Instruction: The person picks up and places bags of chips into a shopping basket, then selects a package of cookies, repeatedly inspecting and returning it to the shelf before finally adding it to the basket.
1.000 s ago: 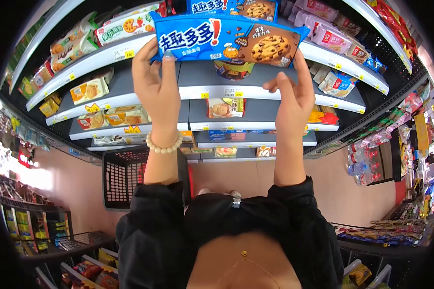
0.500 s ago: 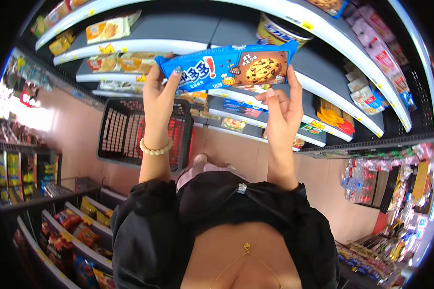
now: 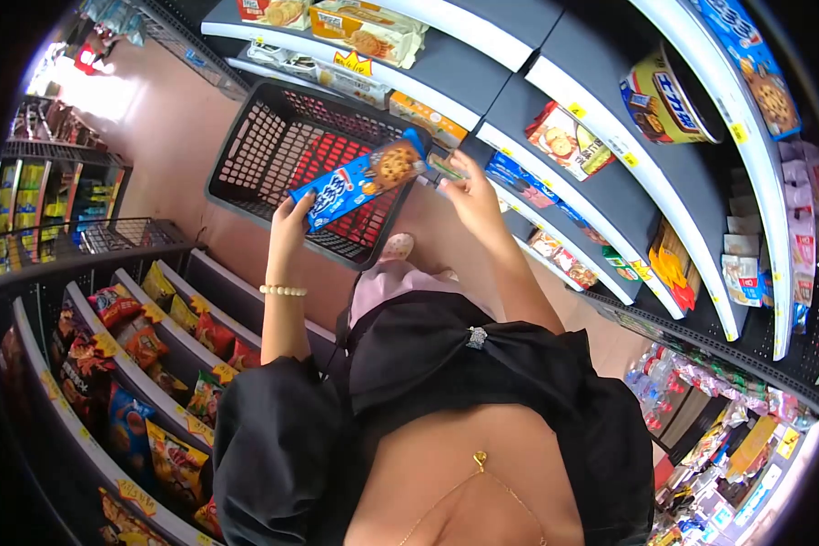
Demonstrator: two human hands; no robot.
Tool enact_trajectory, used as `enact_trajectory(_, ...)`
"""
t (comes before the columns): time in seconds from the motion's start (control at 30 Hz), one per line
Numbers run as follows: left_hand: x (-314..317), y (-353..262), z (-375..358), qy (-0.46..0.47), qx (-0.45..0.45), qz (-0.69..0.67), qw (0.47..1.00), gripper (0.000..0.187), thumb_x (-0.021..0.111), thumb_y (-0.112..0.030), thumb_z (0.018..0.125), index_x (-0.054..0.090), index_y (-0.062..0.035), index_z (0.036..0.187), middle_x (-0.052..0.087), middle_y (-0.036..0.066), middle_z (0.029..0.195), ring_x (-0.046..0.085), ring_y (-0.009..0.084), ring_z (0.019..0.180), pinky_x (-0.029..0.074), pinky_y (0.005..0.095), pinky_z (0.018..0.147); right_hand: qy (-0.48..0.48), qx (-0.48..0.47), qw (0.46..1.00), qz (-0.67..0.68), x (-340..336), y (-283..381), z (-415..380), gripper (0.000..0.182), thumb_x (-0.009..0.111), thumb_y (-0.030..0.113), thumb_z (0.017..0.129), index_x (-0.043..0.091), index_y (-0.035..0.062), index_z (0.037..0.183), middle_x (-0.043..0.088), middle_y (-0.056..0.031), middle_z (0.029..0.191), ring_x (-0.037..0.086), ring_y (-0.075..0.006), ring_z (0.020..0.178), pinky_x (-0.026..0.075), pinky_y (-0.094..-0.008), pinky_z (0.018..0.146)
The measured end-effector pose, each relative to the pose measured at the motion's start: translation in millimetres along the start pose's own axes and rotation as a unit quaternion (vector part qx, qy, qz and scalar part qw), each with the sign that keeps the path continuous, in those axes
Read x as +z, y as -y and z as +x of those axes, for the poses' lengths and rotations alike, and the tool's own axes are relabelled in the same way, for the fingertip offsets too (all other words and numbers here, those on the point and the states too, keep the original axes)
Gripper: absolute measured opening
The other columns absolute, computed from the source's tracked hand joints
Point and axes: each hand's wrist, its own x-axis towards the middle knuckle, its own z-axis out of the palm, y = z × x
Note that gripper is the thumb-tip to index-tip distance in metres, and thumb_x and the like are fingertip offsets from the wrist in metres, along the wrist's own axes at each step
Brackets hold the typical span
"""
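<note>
Two hands are holding a long blue plastic packet of chocolate-chip cookies [image 3: 359, 182] over a black plastic shopping basket with a red lining [image 3: 246, 155] that is standing on the floor beside grey shop shelves [image 3: 555, 91]. The left hand [image 3: 291, 214] is pinching the packet's near end; the right hand [image 3: 471, 187] is touching the far end only with its fingertips. With so light a grip, the slick wrapper is likely to slip and miss the basket.

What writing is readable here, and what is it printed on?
Blue cookie pack held by both hands: white brand lettering, too blurred to read.
Yellow tub on the shelf: blue characters, not legible.
Yellow shelf price tags: too small.
Snack bags in the lower rack: unreadable.
</note>
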Motion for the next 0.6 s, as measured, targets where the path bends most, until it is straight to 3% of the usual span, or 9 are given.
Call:
enact_trajectory(0.07, -27.3, 19.4, 5.4, -0.056, 0.0, -0.014, 0.998, 0.024, 0.061, -0.016, 0.088, 0.06, 0.0043, 0.1, 0.063, 0.003, 0.085, 0.06, 0.0088, 0.07, 0.049, 0.0211, 0.06, 0.047, 0.041, 0.998, -0.029, 10.8, -6.1, -2.0, 0.052, 0.062, 0.008, 0.084, 0.042, 0.0034, 0.132, 0.056, -0.0156, 0.123, 0.061, -0.0131, 0.082, 0.048, -0.0262, 0.069)
enact_trajectory(0.1, -41.0, 31.1, 11.1, -0.092, 0.004, 0.007, 0.996, 0.024, 0.063, -0.019, 0.086, 0.061, 0.0034, 0.095, 0.061, 0.002, 0.077, 0.056, 0.0077, 0.06, 0.045, 0.0203, 0.052, 0.07, 0.061, 0.995, -0.043, 15.7, -9.2, -3.8, 0.051, 0.061, 0.007, 0.085, 0.042, 0.0042, 0.132, 0.055, -0.0143, 0.123, 0.06, -0.0117, 0.082, 0.048, -0.0244, 0.066)
enact_trajectory(0.2, -60.3, 56.4, 26.7, -0.142, -0.006, 0.142, 0.98, 0.026, 0.066, -0.023, 0.084, 0.062, 0.0019, 0.089, 0.057, 0.001, 0.067, 0.051, 0.0065, 0.052, 0.04, 0.0197, 0.045, 0.111, 0.082, 0.988, -0.067, 36.6, -29.0, -12.2, 0.044, 0.062, 0.008, 0.083, 0.049, 0.0056, 0.126, 0.059, -0.0125, 0.118, 0.061, -0.0132, 0.082, 0.049, -0.0265, 0.068)
enact_trajectory(0.23, -58.6, 65.7, 34.0, -0.151, 0.014, 0.175, 0.973, 0.029, 0.069, -0.027, 0.083, 0.062, 0.001, 0.085, 0.056, 0.002, 0.062, 0.05, 0.0073, 0.048, 0.039, 0.0211, 0.043, 0.114, 0.08, 0.988, -0.07, 47.6, -28.6, -18.1, 0.039, 0.063, 0.01, 0.082, 0.053, 0.0059, 0.12, 0.061, -0.0115, 0.114, 0.061, -0.0155, 0.081, 0.05, -0.0288, 0.071)
enact_trajectory(0.27, -68.7, 89.5, 51.3, -0.149, 0.016, 0.212, 0.966, 0.031, 0.07, -0.028, 0.081, 0.061, 0.0016, 0.083, 0.057, 0.002, 0.064, 0.049, 0.0064, 0.048, 0.038, 0.0222, 0.041, 0.138, 0.08, 0.986, -0.047, 57.8, -28.7, -21.6, 0.038, 0.063, 0.007, 0.081, 0.054, 0.0032, 0.117, 0.061, -0.0167, 0.11, 0.064, -0.0206, 0.082, 0.052, -0.0328, 0.072)
enact_trajectory(0.33, -61.4, 105.1, 68.5, -0.14, -0.024, 0.289, 0.947, 0.038, 0.071, -0.032, 0.078, 0.06, 0.0042, 0.082, 0.061, 0.01, 0.067, 0.058, 0.0164, 0.053, 0.044, 0.0307, 0.048, 0.18, 0.054, 0.979, -0.078, 80.4, -45.8, -25.7, 0.04, 0.063, 0.007, 0.078, 0.054, 0.0027, 0.117, 0.059, -0.0172, 0.11, 0.063, -0.026, 0.092, 0.05, -0.0357, 0.079)
enact_trajectory(0.4, -72.4, 159.1, 103.4, -0.167, 0.001, 0.404, 0.9, 0.044, 0.072, -0.035, 0.075, 0.059, 0.0064, 0.082, 0.064, 0.019, 0.074, 0.064, 0.0299, 0.069, 0.048, 0.0388, 0.062, 0.243, -0.013, 0.961, -0.129, 99.4, -68.2, -29.6, 0.042, 0.062, 0.009, 0.076, 0.054, 0.0025, 0.117, 0.056, -0.0173, 0.112, 0.057, -0.0315, 0.103, 0.046, -0.0387, 0.089)
enact_trajectory(0.43, -64.8, 164.4, 108.3, -0.152, -0.05, 0.39, 0.907, 0.049, 0.071, -0.039, 0.073, 0.058, 0.0076, 0.083, 0.063, 0.026, 0.084, 0.063, 0.0386, 0.084, 0.047, 0.0425, 0.075, 0.261, -0.003, 0.958, -0.117, 103.8, -59.3, -31.8, 0.043, 0.061, 0.01, 0.076, 0.053, 0.0024, 0.117, 0.054, -0.0169, 0.115, 0.053, -0.0338, 0.109, 0.041, -0.0401, 0.095)
enact_trajectory(0.6, -37.1, 202.4, 128.6, -0.142, -0.116, 0.419, 0.889, 0.052, 0.072, -0.036, 0.074, 0.055, 0.0082, 0.096, 0.063, 0.027, 0.09, 0.062, 0.039, 0.088, 0.048, 0.0427, 0.078, 0.346, -0.034, 0.92, -0.181, 122.6, -65.1, -48.1, 0.042, 0.058, 0.008, 0.078, 0.051, 0.0014, 0.119, 0.049, -0.0176, 0.122, 0.052, -0.034, 0.109, 0.042, -0.0411, 0.094)
